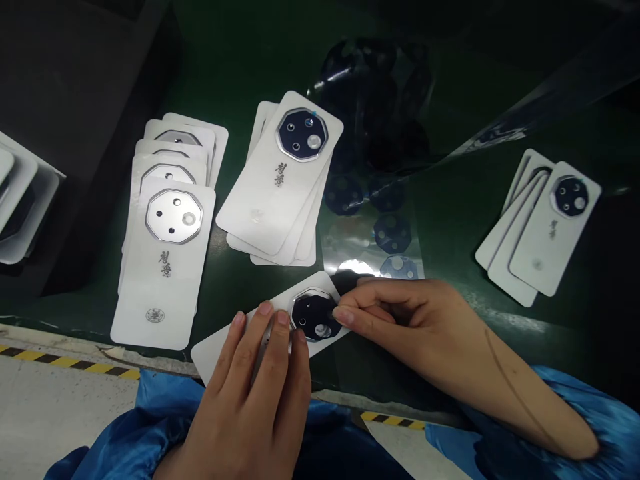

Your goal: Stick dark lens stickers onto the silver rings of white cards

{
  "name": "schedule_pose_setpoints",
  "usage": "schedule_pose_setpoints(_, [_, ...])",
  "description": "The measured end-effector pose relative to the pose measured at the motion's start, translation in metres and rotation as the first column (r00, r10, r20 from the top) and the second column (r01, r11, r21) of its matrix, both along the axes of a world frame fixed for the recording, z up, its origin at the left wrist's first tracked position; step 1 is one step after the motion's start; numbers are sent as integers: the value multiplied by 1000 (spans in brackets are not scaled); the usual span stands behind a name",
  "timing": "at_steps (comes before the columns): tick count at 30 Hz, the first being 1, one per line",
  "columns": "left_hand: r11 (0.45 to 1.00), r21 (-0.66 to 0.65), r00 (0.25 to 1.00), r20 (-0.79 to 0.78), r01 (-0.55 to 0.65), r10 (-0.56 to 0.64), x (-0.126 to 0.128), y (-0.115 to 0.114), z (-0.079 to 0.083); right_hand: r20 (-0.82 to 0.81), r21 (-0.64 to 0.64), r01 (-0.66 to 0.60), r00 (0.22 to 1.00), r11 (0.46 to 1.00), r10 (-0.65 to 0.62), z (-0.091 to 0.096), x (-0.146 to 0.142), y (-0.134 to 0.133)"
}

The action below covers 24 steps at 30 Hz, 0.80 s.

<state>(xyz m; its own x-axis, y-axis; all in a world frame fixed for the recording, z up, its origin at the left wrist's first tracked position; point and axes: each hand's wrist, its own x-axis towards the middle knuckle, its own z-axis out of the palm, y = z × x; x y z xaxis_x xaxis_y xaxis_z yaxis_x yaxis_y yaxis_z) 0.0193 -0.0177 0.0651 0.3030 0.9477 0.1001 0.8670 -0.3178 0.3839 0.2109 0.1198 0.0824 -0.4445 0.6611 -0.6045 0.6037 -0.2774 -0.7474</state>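
A white phone back cover [220, 347] lies on the green mat near the front edge. My left hand [255, 393] presses flat on it, fingertips beside its octagonal camera ring. My right hand [400, 320] pinches at the edge of the dark lens piece [313, 319] seated in that ring. A clear film sheet [380, 233] carrying several dark octagonal lens pieces lies just behind my right hand.
A stack of covers with bare silver rings [165, 233] sits at the left. Stacks with dark lenses fitted lie at centre [280, 180] and at right [545, 227]. A dark tray [75, 100] holds more covers far left. The bench edge carries yellow-black tape [65, 362].
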Motion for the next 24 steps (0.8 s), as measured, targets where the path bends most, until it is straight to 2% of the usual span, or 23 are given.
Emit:
schedule_pose_setpoints(8, [999, 27, 1000, 19, -23, 23, 2, -1, -2, -36, -43, 17, 999, 999, -18, 1, 1, 2])
schedule_pose_setpoints(14, [999, 49, 999, 35, 16, -18, 1, -2, -5, -18, -32, 9, 1000, 999, -9, 0, 1, 2])
schedule_pose_setpoints(20, [997, 74, 1000, 23, 2, -4, 1, -1, -7, -7, -19, 5, 1000, 1000, -5, 0, 1, 2])
schedule_pose_setpoints(24, [999, 29, 1000, 23, -17, 17, 2, -2, -4, -5, -19, 13, 1000, 1000, -13, -1, 0, 1])
